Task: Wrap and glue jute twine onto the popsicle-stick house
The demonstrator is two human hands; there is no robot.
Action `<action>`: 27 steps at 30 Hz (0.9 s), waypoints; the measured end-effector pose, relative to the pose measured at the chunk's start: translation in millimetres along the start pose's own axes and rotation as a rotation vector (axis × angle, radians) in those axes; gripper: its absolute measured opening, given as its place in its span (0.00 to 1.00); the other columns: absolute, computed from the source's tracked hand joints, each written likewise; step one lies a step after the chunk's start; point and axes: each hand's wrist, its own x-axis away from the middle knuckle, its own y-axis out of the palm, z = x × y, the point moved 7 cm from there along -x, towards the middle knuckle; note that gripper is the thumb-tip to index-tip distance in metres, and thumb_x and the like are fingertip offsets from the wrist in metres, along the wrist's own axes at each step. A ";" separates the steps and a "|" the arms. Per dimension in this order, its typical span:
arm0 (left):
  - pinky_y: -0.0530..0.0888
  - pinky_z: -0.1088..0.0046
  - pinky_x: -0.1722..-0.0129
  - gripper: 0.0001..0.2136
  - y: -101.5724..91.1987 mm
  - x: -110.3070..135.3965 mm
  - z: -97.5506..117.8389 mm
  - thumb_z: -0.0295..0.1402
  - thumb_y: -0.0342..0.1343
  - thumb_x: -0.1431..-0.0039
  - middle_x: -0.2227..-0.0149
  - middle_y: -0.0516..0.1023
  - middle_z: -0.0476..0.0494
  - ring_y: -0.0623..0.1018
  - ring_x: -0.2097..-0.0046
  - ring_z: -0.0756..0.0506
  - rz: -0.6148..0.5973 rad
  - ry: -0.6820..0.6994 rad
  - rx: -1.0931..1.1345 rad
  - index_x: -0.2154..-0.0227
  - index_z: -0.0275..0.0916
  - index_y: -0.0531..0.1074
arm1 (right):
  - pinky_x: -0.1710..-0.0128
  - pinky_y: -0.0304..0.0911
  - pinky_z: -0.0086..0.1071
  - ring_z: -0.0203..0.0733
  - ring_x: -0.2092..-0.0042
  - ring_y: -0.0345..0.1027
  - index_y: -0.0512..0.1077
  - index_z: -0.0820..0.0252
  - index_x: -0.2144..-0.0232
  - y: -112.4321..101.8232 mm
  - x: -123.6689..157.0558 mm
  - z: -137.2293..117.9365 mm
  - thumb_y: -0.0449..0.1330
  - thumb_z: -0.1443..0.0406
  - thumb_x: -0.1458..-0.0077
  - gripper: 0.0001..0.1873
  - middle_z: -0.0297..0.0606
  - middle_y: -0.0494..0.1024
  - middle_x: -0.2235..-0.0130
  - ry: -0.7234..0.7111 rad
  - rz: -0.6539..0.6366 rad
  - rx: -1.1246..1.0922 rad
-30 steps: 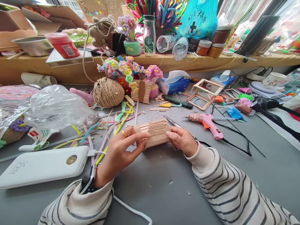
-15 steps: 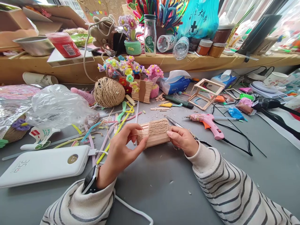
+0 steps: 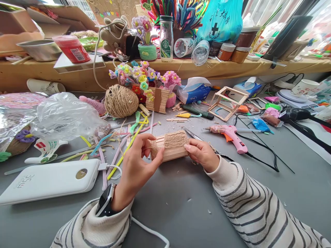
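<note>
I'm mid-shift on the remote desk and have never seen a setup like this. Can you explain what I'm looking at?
There's no machine here: these are a person's bare hands, seen by a camera worn on their head, looking forward and down. The right hand grips the right end of a small wooden box, partly wrapped in twine. The left hand is at the other end, its thumb by the front; whether its fingers pinch a strand is hard to tell. On the grey table lie a ball of twine, a pink glue gun, a white power bank and other craft bits.
</note>
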 end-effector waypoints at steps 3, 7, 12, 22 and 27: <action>0.61 0.79 0.76 0.11 0.4 0.7 1.2 0.32 0.56 0.50 0.79 0.55 0.58 0.61 0.78 0.55 0.011 0.006 -0.012 0.64 0.39 0.62 | 0.83 0.42 0.28 0.28 0.84 0.43 0.60 0.57 0.81 0.2 0.0 -0.4 0.54 0.53 0.50 0.17 0.21 0.52 0.88 -0.004 0.001 -0.006; 0.63 0.78 0.74 0.13 -0.7 2.4 1.9 0.33 0.57 0.50 0.78 0.58 0.58 0.62 0.77 0.54 0.033 0.009 -0.046 0.62 0.39 0.62 | 0.82 0.42 0.28 0.28 0.84 0.43 0.60 0.57 0.81 -0.3 -0.2 -1.5 0.54 0.53 0.50 0.17 0.22 0.52 0.87 -0.018 0.005 -0.013; 0.68 0.73 0.70 0.22 -4.8 4.5 -9.5 0.38 0.60 0.53 0.67 0.64 0.50 0.66 0.70 0.51 0.111 -0.059 -0.068 0.56 0.40 0.60 | 0.82 0.45 0.28 0.29 0.83 0.45 0.61 0.57 0.80 -0.7 0.4 -1.9 0.54 0.53 0.50 0.17 0.22 0.54 0.87 -0.019 0.006 0.005; 0.68 0.56 0.49 0.35 26.2 10.6 -38.8 0.46 0.58 0.55 0.47 0.62 0.34 0.70 0.47 0.39 -0.155 -0.501 0.480 0.48 0.42 0.48 | 0.83 0.44 0.28 0.28 0.84 0.43 0.61 0.57 0.81 0.1 1.3 -2.4 0.54 0.50 0.51 0.19 0.22 0.53 0.87 0.011 0.005 0.021; 0.70 0.55 0.50 0.37 28.5 9.9 -37.2 0.45 0.59 0.56 0.51 0.67 0.35 0.72 0.49 0.38 -0.178 -0.535 0.518 0.47 0.40 0.48 | 0.83 0.45 0.28 0.29 0.84 0.44 0.61 0.57 0.81 0.5 0.9 -3.0 0.55 0.49 0.52 0.19 0.22 0.52 0.88 0.000 0.002 0.008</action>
